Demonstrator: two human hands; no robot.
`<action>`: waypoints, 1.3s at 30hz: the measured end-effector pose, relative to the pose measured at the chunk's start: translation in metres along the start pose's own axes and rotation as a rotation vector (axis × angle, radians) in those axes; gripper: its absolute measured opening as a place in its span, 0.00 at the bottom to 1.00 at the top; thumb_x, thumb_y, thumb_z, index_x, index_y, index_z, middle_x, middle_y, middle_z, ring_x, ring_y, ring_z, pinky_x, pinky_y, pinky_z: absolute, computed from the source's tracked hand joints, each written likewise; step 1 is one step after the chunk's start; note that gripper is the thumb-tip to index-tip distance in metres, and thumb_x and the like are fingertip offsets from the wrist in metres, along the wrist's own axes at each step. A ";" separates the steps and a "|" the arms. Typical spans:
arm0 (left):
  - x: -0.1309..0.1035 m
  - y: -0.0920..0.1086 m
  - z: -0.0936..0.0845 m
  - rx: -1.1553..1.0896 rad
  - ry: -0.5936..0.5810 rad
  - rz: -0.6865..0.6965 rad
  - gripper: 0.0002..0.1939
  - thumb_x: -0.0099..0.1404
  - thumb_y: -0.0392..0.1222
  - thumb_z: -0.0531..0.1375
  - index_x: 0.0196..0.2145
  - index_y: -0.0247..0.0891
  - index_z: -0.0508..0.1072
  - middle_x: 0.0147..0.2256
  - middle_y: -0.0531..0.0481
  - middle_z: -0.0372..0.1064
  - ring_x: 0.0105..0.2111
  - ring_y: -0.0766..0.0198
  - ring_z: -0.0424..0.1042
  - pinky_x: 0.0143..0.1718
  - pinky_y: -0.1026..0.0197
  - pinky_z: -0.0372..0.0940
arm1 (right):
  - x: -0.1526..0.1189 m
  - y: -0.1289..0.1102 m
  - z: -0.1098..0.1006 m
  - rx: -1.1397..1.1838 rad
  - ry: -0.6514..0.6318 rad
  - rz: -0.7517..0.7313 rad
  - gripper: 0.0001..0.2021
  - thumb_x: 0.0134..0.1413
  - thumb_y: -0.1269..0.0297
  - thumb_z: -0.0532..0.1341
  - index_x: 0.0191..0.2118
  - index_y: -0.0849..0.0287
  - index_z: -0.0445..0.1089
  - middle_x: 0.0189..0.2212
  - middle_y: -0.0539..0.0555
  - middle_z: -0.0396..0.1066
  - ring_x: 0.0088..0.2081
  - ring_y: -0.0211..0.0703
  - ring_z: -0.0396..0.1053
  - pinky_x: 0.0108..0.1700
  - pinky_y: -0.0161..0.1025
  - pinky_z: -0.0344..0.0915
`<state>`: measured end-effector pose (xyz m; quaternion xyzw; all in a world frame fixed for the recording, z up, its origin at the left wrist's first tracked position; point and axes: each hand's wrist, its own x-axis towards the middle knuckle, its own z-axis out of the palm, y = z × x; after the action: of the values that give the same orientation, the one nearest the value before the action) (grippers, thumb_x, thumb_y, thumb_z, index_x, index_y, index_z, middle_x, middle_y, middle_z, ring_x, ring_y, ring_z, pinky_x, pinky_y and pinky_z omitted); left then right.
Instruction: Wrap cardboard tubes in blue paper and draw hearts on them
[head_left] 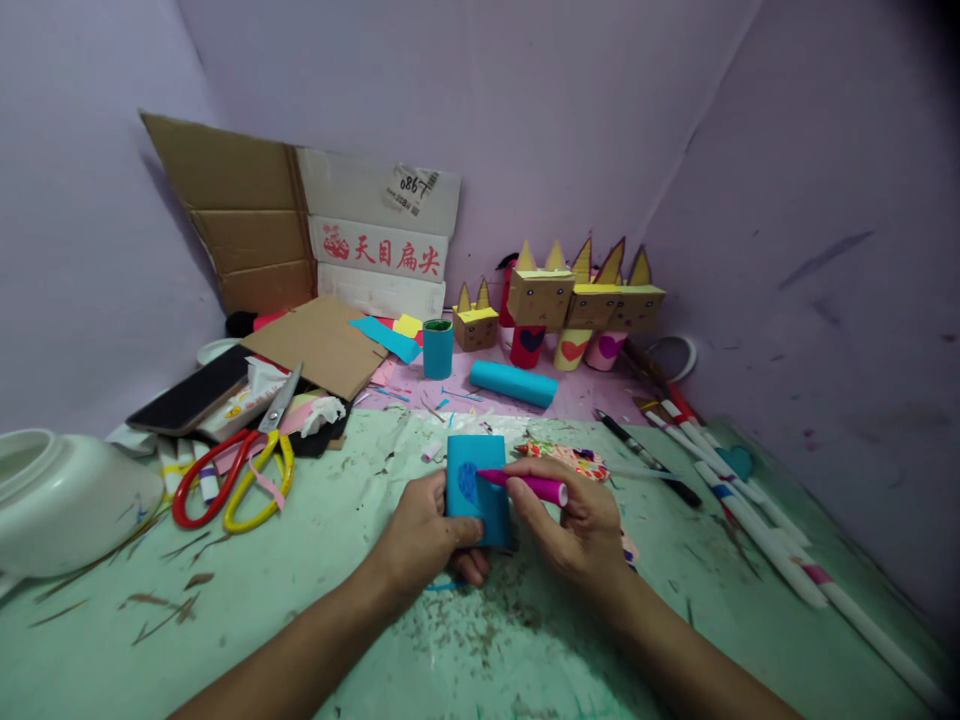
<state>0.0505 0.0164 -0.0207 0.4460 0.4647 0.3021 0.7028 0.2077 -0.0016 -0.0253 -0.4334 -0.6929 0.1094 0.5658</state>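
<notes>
A blue paper-covered piece [491, 500], which looks like a tube, stands in my left hand [424, 525], with the thumb across its lower front. On its face is a rounded patch of darker blue scribble [467, 482]. My right hand [581, 515] pinches a magenta felt-tip pen [529, 485], its tip at the right edge of that patch; I cannot tell whether it presses on the surface. Patterned paper [570, 458] lies just beyond my right hand. Farther back are a blue paper roll [514, 384] lying on its side and an upright blue cup-like tube [437, 350].
Red-and-yellow-handled scissors [259, 455] lie left near a phone [191, 388] and a white pot [75, 500]. Folded cardboard [255, 230] leans behind. Several horned box-headed figures [541, 298] stand at the back. Pens, including a black one [649, 457], and white markers [761, 535] lie right.
</notes>
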 end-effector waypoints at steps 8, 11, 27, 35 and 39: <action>0.000 0.000 0.000 -0.019 0.003 0.012 0.17 0.43 0.34 0.61 0.34 0.33 0.66 0.15 0.52 0.70 0.13 0.64 0.68 0.14 0.65 0.65 | -0.002 -0.002 0.000 0.008 0.009 0.025 0.05 0.54 0.72 0.61 0.34 0.56 0.73 0.27 0.48 0.76 0.29 0.37 0.73 0.32 0.31 0.68; 0.001 -0.002 -0.001 -0.026 -0.001 0.016 0.17 0.44 0.34 0.62 0.35 0.32 0.67 0.15 0.51 0.70 0.13 0.63 0.69 0.14 0.65 0.65 | -0.002 -0.002 0.000 0.000 -0.001 0.011 0.06 0.54 0.72 0.60 0.36 0.56 0.73 0.29 0.49 0.76 0.30 0.37 0.73 0.33 0.32 0.68; 0.001 0.002 -0.002 -0.102 0.095 0.017 0.17 0.44 0.36 0.65 0.32 0.32 0.66 0.17 0.49 0.71 0.13 0.64 0.68 0.14 0.65 0.65 | -0.001 0.003 -0.002 0.274 0.068 0.274 0.05 0.55 0.66 0.62 0.37 0.55 0.74 0.27 0.49 0.74 0.20 0.35 0.67 0.23 0.35 0.65; 0.000 0.005 -0.003 -0.126 0.137 0.008 0.16 0.44 0.35 0.65 0.32 0.34 0.65 0.17 0.52 0.70 0.13 0.64 0.69 0.13 0.66 0.64 | 0.006 -0.002 -0.004 0.263 0.093 0.482 0.09 0.54 0.61 0.61 0.37 0.60 0.73 0.18 0.48 0.70 0.19 0.39 0.68 0.24 0.36 0.66; 0.001 0.005 -0.002 -0.128 0.130 0.018 0.18 0.42 0.36 0.65 0.33 0.33 0.65 0.17 0.53 0.70 0.14 0.64 0.69 0.14 0.66 0.65 | 0.005 -0.002 -0.002 0.057 0.069 0.297 0.04 0.49 0.66 0.63 0.31 0.58 0.75 0.25 0.52 0.76 0.25 0.42 0.73 0.29 0.38 0.69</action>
<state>0.0486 0.0196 -0.0171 0.3836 0.4850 0.3659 0.6955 0.2091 0.0000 -0.0205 -0.5183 -0.5978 0.1965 0.5791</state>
